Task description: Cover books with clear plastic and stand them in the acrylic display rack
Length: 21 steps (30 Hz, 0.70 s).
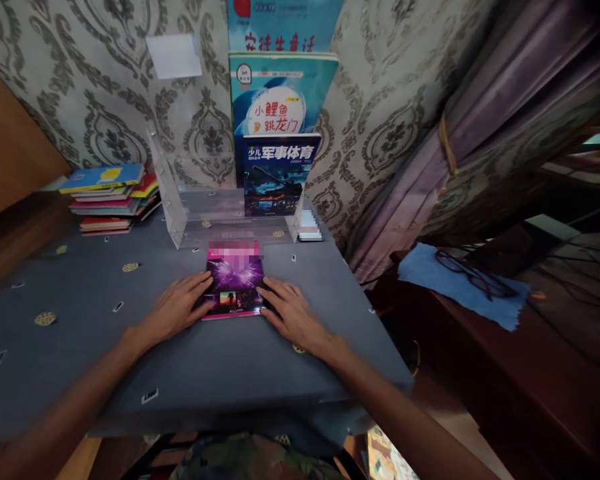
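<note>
A purple and pink book [235, 279] lies flat on the grey table [80, 347], just in front of a clear acrylic rack [180, 207]. My left hand [179, 306] rests flat at the book's left edge, fingers stretched out and touching it. On the other side my right hand [290, 311] lies flat along the book's right edge, fingers spread. The rack holds three upright books against the wall: a dark blue one [276, 175] in front, a teal one [280, 93] behind it, and a blue one [285, 23] at the top.
A stack of several colourful books [111, 197] sits at the table's back left. To the right stands a dark wooden surface with glasses [473, 272] on a blue cloth [460, 283]. A purple curtain [480, 120] hangs beside the patterned wall.
</note>
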{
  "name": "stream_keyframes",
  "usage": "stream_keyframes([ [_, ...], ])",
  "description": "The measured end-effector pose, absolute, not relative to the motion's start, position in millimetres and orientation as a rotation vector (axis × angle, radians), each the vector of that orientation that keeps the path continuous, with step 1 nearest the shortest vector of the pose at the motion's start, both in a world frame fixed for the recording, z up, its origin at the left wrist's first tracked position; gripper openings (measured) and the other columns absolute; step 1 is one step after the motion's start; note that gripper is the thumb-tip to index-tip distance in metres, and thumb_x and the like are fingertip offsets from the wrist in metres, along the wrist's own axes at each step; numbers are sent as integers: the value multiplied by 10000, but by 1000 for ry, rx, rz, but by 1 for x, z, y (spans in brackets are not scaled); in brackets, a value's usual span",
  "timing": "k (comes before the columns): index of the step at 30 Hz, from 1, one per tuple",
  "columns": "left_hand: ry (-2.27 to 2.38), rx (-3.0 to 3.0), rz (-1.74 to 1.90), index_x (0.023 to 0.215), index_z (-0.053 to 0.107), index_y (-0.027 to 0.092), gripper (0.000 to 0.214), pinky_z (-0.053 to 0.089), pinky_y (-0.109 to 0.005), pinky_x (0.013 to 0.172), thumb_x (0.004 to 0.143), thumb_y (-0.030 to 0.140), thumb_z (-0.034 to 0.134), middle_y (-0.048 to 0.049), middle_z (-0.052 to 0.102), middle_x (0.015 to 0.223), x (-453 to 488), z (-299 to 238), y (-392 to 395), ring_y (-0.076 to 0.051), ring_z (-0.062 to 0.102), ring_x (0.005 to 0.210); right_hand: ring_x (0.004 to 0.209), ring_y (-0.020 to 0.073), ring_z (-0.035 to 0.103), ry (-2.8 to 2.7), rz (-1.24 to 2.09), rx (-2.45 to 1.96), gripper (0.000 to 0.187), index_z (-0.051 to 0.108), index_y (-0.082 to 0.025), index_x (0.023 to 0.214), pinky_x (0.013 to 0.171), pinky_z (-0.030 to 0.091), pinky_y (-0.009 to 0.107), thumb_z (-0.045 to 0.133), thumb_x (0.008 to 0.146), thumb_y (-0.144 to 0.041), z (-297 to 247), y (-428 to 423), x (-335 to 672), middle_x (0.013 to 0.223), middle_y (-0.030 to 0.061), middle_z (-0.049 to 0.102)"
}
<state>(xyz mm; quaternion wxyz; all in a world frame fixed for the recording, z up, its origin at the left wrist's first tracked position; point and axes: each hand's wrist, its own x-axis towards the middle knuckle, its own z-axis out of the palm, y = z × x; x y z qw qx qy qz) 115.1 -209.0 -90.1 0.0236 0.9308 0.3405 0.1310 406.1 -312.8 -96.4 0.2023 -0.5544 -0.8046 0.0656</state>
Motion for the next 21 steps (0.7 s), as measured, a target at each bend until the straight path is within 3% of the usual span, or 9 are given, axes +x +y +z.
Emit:
stream_keyframes([
  [5, 1056, 2853, 360, 1441, 516, 222, 539, 439, -491, 1111, 998, 516, 430, -125, 526, 1505, 109, -89, -225, -282, 507, 1373, 1378, 298, 483, -2253, 204, -1574, 436, 568, -173, 1413, 1120, 411, 523, 490, 1016, -336, -95, -313, 406, 1490, 170, 523],
  [11, 1108, 2766, 479, 1297, 610, 215, 498, 450, -477, 1098, 985, 559, 429, -131, 563, 1448, 120, -89, -201, -288, 537, 1332, 1383, 288, 473, -2247, 256, -1587, 444, 577, -178, 1398, 1117, 399, 514, 530, 996, -360, -89, -305, 408, 1500, 169, 511],
  [17, 1188, 2729, 676, 1222, 602, 194, 388, 463, -478, 1067, 995, 447, 416, -127, 633, 1296, 153, -99, -164, -277, 579, 1238, 1380, 285, 462, -2254, 172, -1612, 391, 603, -153, 1326, 1132, 363, 492, 554, 992, -351, -77, -256, 386, 1483, 175, 518],
  [21, 1300, 2775, 719, 1222, 591, 178, 364, 459, -511, 1057, 987, 402, 427, -163, 614, 1312, 168, -108, -153, -302, 572, 1242, 1382, 288, 457, -2192, 133, -1710, 406, 573, -88, 1337, 1143, 347, 476, 529, 1005, -317, -77, -222, 372, 1470, 209, 522],
])
